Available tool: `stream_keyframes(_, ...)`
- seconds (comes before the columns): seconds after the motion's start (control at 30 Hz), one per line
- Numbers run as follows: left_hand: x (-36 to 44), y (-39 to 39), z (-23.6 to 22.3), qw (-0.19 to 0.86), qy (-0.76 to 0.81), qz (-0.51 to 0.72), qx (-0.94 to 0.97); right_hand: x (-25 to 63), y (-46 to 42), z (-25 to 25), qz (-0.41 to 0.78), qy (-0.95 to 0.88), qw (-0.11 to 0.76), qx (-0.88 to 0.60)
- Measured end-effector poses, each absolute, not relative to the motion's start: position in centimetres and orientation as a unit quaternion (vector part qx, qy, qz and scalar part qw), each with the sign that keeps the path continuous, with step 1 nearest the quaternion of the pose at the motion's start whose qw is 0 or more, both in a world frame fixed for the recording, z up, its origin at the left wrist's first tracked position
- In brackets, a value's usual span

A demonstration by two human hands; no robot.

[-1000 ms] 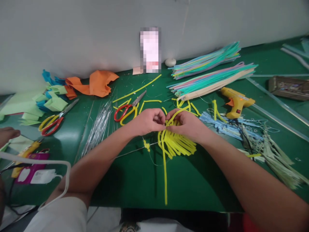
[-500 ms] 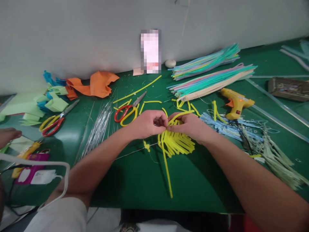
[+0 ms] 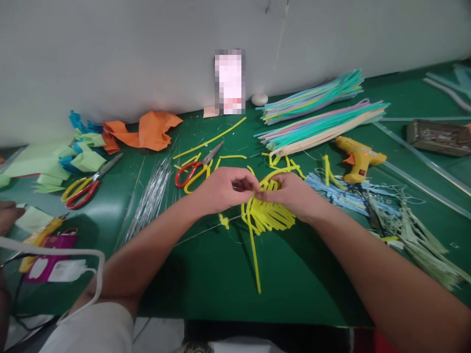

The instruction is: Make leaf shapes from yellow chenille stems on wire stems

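Fingertips of my left hand point(image 3: 232, 188) and my right hand point(image 3: 291, 194) meet in a pinch over a leaf-shaped piece of yellow pipe cleaners point(image 3: 272, 218). Its many short strands fan out to the lower right, beneath my right hand. One long yellow pipe cleaner point(image 3: 255, 264) hangs from the piece toward the front edge; another yellow length arcs over my right fingers. A thin wire point(image 3: 208, 230) runs from the piece to the lower left, beside a small yellow knot point(image 3: 223, 221). The exact pinch point is hidden between the fingers.
Red-and-yellow scissors point(image 3: 189, 175) lie beyond my left hand, near silver wires point(image 3: 152, 191). A yellow glue gun point(image 3: 359, 158) and pipe cleaner bundles point(image 3: 324, 125) are at the right. Another person's hand point(image 3: 9, 218) shows at the left, near a second pair of scissors point(image 3: 83, 190).
Both hands keep their pinch on the yellow piece. The yellow length over my right fingers has shifted slightly, and the hanging strand's tip sits a little higher.
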State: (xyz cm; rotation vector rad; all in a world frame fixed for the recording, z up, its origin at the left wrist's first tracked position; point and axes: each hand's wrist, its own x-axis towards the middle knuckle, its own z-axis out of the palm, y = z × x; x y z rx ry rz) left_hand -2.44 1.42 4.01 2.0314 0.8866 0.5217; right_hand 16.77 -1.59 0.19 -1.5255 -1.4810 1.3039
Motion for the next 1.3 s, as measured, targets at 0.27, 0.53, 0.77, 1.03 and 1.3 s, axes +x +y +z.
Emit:
stream_keyframes(0.27, -2.5, 1.3, 4.4, 0.406, 0.378, 0.224, 0.801, 16.8, -1.6, 1.0, 0.53, -0.564, 0.32, -0.546)
stream_keyframes(0.53, -2.9, 1.7, 4.8, 0.477, 0.397, 0.191, 0.76, 16.9, -1.7, 1.3, 0.523, -0.564, 0.324, -0.551)
stream_keyframes(0.77, -3.3, 2.2, 5.4, 0.493, 0.382, 0.152, 0.767, 16.9, -1.6, 1.4, 0.546, -0.563, 0.322, -0.531)
stream_keyframes(1.03, -4.4, 3.0, 6.2, 0.531, 0.336, 0.068, 0.775, 17.6, -1.6, 1.6, 0.609, -0.555, 0.28, -0.492)
stream_keyframes(1.3, -4.1, 2.0, 8.4, 0.47, 0.325, 0.044, 0.82, 17.6, -1.5, 1.5, 0.573, -0.562, 0.285, -0.524)
